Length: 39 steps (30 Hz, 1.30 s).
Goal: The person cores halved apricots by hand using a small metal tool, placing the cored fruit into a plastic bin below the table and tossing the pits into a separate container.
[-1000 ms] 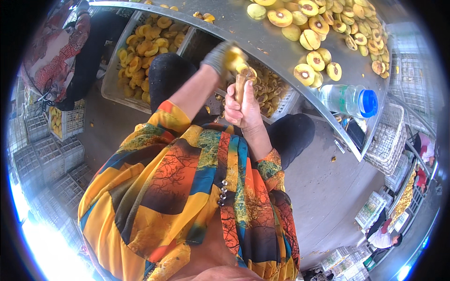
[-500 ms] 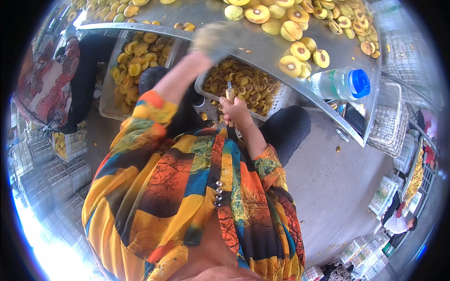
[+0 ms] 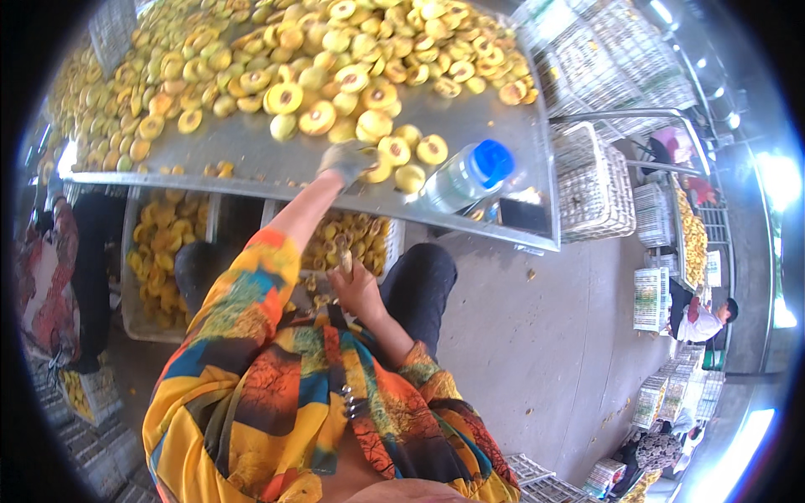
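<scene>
Thickly, halved fruit (image 3: pixel 317 117) strews the metal table (image 3: pixel 243 144) beside white crates (image 3: pixel 594 186).

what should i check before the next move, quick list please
1. Left hand gloved: ok.
2. Left hand at the stone-fruit halves on the metal table: ok.
3. Left hand gripping a half securely: cannot tell, contact unclear.
4. Right hand holding the wooden-handled tool: ok.
5. Right hand gloved: not ok, bare.
6. Blue cap on the clear bottle: ok.
</scene>
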Available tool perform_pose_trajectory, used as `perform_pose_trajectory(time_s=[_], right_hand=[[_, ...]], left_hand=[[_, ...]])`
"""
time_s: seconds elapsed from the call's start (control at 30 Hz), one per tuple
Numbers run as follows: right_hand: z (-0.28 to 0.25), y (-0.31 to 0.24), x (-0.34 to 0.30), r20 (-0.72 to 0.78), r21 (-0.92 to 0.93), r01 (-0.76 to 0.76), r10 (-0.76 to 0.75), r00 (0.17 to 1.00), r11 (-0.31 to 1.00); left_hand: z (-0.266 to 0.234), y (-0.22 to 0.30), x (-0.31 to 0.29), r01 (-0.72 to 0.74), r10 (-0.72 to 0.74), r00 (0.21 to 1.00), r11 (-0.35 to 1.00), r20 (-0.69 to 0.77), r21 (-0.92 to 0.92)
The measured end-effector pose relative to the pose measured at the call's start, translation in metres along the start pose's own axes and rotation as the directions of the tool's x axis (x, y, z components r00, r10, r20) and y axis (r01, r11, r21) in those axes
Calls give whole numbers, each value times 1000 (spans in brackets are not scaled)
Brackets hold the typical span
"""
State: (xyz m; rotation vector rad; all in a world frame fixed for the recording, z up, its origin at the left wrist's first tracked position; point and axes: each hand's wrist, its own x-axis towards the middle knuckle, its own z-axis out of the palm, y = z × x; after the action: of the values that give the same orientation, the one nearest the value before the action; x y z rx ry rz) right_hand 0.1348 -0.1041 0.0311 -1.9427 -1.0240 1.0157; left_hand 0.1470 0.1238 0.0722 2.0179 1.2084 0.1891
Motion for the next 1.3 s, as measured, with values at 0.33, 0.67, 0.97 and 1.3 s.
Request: perform_pose_trajectory(time_s=[0.33, 0.67, 0.97, 1.3], right_hand=[[-24, -50, 24, -404, 185, 415, -316, 858, 891], [-56, -57, 11, -68, 149, 389, -383, 921, 909], [-11, -42, -23, -184, -303, 427, -492, 851, 852], [2, -28, -28, -195, -261, 232, -287, 938, 937]], left_hand=[[2, -24, -124, 4, -94, 995, 216, -17, -976], [-27, -11, -186, 376, 104, 913, 155, 393, -914], [1, -55, -189, 117, 58, 993, -222, 107, -968], [32, -65, -183, 60, 131, 991, -313, 20, -948]])
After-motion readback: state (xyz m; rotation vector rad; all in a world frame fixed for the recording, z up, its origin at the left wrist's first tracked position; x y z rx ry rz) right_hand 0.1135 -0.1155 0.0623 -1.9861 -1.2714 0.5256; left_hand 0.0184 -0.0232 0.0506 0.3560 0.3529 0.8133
